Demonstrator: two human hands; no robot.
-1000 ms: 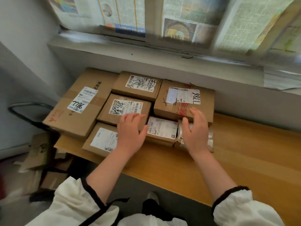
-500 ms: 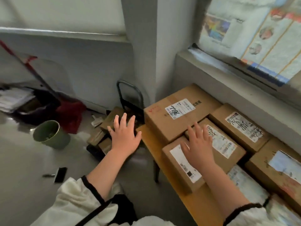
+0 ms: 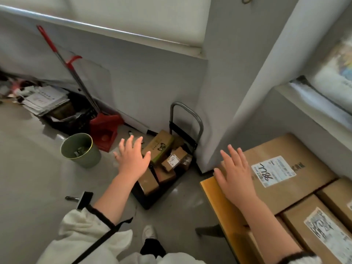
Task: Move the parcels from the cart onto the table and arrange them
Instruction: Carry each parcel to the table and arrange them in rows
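A black cart [image 3: 150, 201] with a grey metal handle [image 3: 187, 119] stands on the floor in the corner, holding several brown cardboard parcels [image 3: 159, 147]. My left hand [image 3: 132, 159] hovers open above the cart's near side, fingers spread, holding nothing. My right hand [image 3: 236, 176] is open too, over the left end of the wooden table [image 3: 219, 199]. A large parcel [image 3: 285, 168] with a white label lies on the table just right of that hand. Smaller labelled parcels [image 3: 320, 231] lie in front of it.
A green bin [image 3: 80, 150] stands on the floor left of the cart. A red dustpan [image 3: 104, 130] and a red-handled broom [image 3: 62, 60] lean on the wall. Papers and clutter [image 3: 43, 100] fill the far left. A grey pillar [image 3: 228, 92] rises between cart and table.
My view has swung left, from the parcels on the table to the cart on the floor. Both hands left the parcels; the left hand has moved out over the cart.
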